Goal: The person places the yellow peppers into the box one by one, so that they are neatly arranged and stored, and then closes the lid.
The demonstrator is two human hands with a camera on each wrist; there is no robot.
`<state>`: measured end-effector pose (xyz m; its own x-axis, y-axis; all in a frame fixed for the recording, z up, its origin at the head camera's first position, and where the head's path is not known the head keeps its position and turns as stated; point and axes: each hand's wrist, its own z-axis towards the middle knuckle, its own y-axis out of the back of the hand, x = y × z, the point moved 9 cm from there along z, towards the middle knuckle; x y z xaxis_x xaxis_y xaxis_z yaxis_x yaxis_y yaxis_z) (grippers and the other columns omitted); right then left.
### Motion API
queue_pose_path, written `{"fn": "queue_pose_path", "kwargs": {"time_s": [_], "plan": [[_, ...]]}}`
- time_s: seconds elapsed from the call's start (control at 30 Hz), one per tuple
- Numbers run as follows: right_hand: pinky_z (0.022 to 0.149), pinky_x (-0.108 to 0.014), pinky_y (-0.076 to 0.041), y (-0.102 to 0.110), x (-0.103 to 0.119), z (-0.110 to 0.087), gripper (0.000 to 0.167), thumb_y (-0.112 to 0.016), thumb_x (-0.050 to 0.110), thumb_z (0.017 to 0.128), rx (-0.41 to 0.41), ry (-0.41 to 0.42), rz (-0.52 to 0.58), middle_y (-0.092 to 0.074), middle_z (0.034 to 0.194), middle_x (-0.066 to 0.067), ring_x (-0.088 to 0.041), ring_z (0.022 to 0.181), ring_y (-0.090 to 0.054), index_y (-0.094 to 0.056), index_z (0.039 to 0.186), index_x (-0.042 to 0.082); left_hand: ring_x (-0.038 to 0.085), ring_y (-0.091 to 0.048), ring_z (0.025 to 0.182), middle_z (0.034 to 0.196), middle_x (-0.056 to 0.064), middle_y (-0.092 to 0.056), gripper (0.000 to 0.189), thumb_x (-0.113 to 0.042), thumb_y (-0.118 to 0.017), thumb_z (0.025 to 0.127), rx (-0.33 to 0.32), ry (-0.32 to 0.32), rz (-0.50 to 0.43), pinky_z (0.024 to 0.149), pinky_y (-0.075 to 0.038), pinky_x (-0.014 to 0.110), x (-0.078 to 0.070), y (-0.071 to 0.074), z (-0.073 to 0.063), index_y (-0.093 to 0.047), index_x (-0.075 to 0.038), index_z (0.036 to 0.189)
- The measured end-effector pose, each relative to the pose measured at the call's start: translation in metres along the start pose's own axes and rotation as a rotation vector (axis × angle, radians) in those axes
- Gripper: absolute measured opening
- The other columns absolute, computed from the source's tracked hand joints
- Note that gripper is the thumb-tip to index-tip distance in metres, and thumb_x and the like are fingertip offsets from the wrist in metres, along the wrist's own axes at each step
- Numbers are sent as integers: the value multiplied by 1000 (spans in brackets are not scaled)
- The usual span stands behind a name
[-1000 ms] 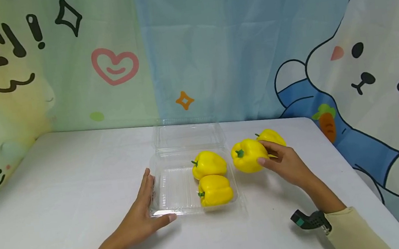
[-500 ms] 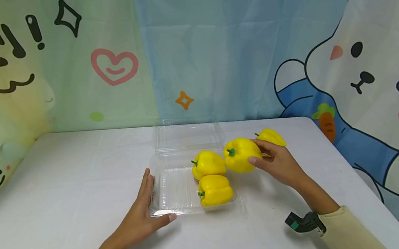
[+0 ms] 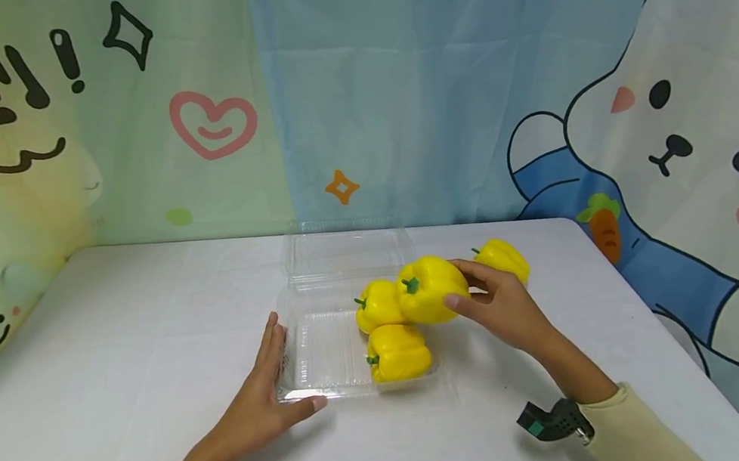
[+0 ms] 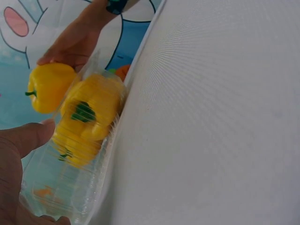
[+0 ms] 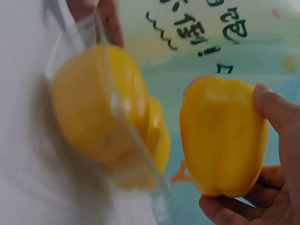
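My right hand (image 3: 504, 306) grips a yellow bell pepper (image 3: 433, 290) between thumb and fingers, raised over the right side of a clear plastic clamshell box (image 3: 321, 350). In the right wrist view this held pepper (image 5: 224, 138) hangs apart from the box wall. Two more yellow peppers sit inside the box on its right: a front one (image 3: 399, 352) and a rear one (image 3: 378, 305), partly hidden by the held pepper. Against the box's left front corner rests my left hand (image 3: 261, 395), fingers straight and thumb (image 4: 37, 136) extended along the near edge.
Another yellow pepper (image 3: 503, 257) lies on the white table (image 3: 120, 381), behind my right hand. The box's lid (image 3: 350, 252) stands folded back toward the printed cloth backdrop (image 3: 396, 106). A black device (image 3: 555, 420) is strapped at my right wrist.
My right hand has carried its pepper leftward, from beside the box to above its right side. The left hand and the box have stayed in place.
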<state>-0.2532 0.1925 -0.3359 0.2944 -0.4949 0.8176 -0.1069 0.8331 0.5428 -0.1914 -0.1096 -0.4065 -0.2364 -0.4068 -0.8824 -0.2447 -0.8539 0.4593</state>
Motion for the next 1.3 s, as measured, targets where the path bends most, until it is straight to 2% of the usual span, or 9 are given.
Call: {"fn": "queue_pose_path", "kwargs": {"time_s": [0.27,0.53,0.8,1.3], "plan": [[89,-29,-51,-14,15,-1,57,-70,26,92,33,25,57,-55,136,-11,-27,114,-56,-51,139,2,27,-3,147,161,-4,15,119,-38,-82,77,-3,1,1,112,-14,57,1,-1,0,1,-4,155],[91,-28,-50,-29,28,-4,58,-71,27,91,77,34,96,-53,137,-7,-24,113,-55,-50,142,10,26,-3,147,160,-8,16,120,-37,-83,76,-6,-7,-5,112,-15,54,2,0,0,1,-3,155],[93,-28,-49,-42,48,-9,59,-75,24,88,125,96,87,-55,134,-7,-23,113,-56,-51,140,9,26,-5,147,160,-7,16,120,-38,-83,77,-5,-5,-7,112,-16,54,2,-1,0,1,-4,155],[93,-29,-49,-71,64,-6,59,-78,24,84,215,124,154,-56,133,-6,-22,116,-55,-53,135,7,28,-2,147,161,-5,15,119,-39,-82,77,-16,3,19,112,-13,59,2,0,0,-1,-4,155]]}}
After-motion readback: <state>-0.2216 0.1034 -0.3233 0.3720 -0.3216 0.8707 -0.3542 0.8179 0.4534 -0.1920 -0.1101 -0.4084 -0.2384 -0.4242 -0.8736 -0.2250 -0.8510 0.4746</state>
